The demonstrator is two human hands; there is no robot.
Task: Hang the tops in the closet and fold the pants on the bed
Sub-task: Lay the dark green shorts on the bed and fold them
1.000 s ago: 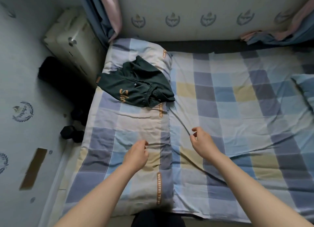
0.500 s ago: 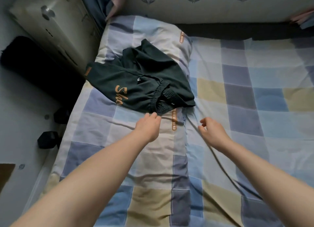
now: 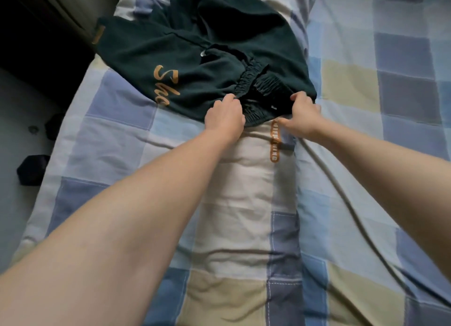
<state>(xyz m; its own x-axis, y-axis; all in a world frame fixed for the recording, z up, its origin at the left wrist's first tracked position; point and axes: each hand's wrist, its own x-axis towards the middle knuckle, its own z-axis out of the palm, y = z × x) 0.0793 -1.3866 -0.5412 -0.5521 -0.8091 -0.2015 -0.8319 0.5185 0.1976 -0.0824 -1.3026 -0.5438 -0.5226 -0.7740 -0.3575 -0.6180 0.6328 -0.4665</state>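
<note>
Both hands are gripping the elastic waistband of the dark green pants (image 3: 195, 57), which are lying crumpled at the upper middle of the frame on the checked bed (image 3: 353, 155): left hand (image 3: 225, 117), right hand (image 3: 303, 115). The folding step is starting (next, probably, lifting and spreading them flat).

Only 1 head-worn view looks steeply down from close above the checked bed (image 3: 353, 86), both forearms reaching forward from the lower edge.
</note>
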